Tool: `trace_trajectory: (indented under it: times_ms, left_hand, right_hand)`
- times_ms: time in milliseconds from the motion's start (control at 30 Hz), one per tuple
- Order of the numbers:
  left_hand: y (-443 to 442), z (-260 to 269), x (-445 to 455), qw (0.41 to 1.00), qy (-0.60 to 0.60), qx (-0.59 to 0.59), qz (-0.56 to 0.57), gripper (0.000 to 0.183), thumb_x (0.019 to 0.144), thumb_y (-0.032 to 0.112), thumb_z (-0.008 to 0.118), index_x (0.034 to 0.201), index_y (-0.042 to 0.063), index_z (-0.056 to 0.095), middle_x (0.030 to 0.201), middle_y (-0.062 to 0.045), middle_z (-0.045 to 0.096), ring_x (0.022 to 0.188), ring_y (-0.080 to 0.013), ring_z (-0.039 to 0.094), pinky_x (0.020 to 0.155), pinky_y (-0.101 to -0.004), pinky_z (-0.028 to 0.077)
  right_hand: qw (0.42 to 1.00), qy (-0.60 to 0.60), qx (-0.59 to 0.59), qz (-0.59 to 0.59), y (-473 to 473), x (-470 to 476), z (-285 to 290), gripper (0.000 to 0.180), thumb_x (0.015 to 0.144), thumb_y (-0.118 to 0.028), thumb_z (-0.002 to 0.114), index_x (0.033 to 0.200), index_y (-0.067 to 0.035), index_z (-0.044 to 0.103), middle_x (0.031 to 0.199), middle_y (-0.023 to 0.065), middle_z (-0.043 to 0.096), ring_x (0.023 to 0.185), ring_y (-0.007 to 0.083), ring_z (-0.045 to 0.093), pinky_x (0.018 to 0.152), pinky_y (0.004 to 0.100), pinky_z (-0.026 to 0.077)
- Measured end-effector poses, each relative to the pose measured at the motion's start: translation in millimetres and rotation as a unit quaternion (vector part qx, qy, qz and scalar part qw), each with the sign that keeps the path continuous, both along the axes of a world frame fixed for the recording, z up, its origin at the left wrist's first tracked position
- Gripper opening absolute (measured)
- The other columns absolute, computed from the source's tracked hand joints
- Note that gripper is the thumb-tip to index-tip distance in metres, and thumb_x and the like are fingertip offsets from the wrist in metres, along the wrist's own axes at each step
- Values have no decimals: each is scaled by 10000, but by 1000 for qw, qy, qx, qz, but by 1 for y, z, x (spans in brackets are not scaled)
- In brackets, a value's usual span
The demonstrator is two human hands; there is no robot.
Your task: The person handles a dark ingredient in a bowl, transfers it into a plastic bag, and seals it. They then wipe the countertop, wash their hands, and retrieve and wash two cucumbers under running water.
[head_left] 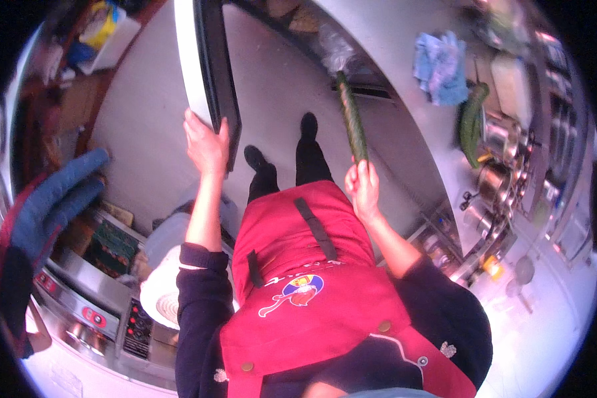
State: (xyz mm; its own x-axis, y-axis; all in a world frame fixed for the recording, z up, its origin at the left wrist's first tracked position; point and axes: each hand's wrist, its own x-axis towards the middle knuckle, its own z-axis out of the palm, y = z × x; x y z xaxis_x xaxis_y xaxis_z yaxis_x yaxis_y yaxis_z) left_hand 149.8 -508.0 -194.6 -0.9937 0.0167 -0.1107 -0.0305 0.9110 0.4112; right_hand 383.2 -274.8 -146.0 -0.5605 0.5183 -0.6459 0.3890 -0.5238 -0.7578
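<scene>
My left hand [208, 142] grips the edge of a white door panel with a dark inner rim [211, 74], which looks like a refrigerator or freezer door and stands open in front of me. In my right hand [363, 186] is the near end of a long green cucumber [351, 114], pointing away from me over the floor. Clear crinkled plastic [339, 52] shows at the cucumber's far end; whether it wraps the rest cannot be told. A red apron [308, 278] covers my front.
On the steel counter [413, 114] at the right lie a blue cloth [440, 67], more green vegetables [472, 124] and metal pots [497, 181]. Another person in jeans [59, 204] is at the left rim, near a steel appliance [79, 308]. A white round container [161, 293] stands by my left arm.
</scene>
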Motion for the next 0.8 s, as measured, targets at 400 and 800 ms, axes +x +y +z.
trace_trajectory:
  times_ms: [400, 800]
  left_hand:
    - [66, -38, 19, 999, -22, 21, -23, 951, 789, 374, 729, 1411, -82, 174, 1322, -342, 383, 1217, -476, 439, 1013, -497, 403]
    - [115, -40, 25, 1000, -11, 2, -7, 928, 794, 366, 741, 1375, -130, 215, 1317, -339, 394, 1215, -460, 445, 1020, -491, 403]
  right_hand:
    - [985, 39, 157, -51, 68, 87, 99, 242, 1034, -221, 431, 1200, -45, 423, 734, -13, 448, 574, 61, 420, 510, 216, 355]
    - [914, -50, 390, -100, 282, 83, 83, 246, 1009, -263, 487, 1101, -35, 500, 690, 4, 498, 577, 82, 474, 524, 257, 398]
